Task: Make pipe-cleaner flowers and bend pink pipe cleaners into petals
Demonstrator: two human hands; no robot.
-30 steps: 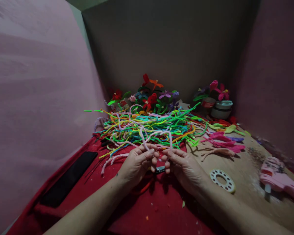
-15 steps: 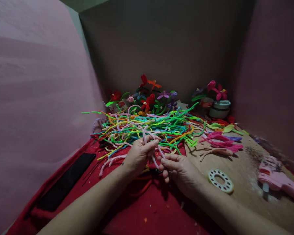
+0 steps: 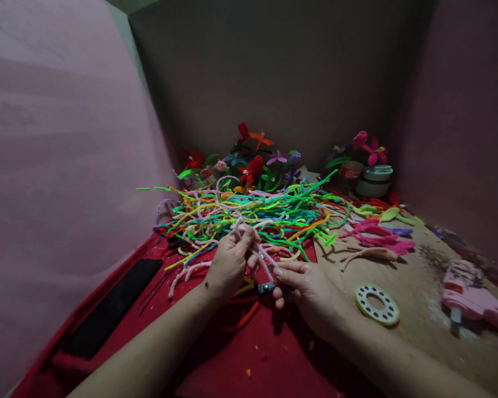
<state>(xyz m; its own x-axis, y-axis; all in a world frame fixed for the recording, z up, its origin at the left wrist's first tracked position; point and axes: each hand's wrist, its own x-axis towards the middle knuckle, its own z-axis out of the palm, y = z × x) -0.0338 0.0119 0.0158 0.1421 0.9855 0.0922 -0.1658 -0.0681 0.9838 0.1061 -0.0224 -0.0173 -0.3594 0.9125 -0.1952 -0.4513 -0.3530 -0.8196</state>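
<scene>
A pale pink pipe cleaner (image 3: 264,260) is stretched between my two hands, bent so that two strands run side by side. My left hand (image 3: 231,260) pinches it near its looped upper end. At the lower right, my right hand (image 3: 309,287) grips the strands between thumb and fingers. Just under the hands lies a dark tool with a round pivot, perhaps pliers (image 3: 266,288), its handles partly hidden. Beyond my fingers spreads a tangled heap of coloured pipe cleaners (image 3: 274,213).
Left on the red cloth (image 3: 216,359) lies a black phone (image 3: 115,307). To the right are a white holed ring (image 3: 377,304), a pink glue gun (image 3: 467,290) and pink pipe-cleaner pieces (image 3: 375,236). Fuzzy flowers (image 3: 253,166) and a lidded jar (image 3: 374,181) stand behind.
My left hand has drawn slightly left and down, pulling the pipe cleaner's loop lower and its strands straighter. My right hand stays nearly still. The dark tool beneath shows more.
</scene>
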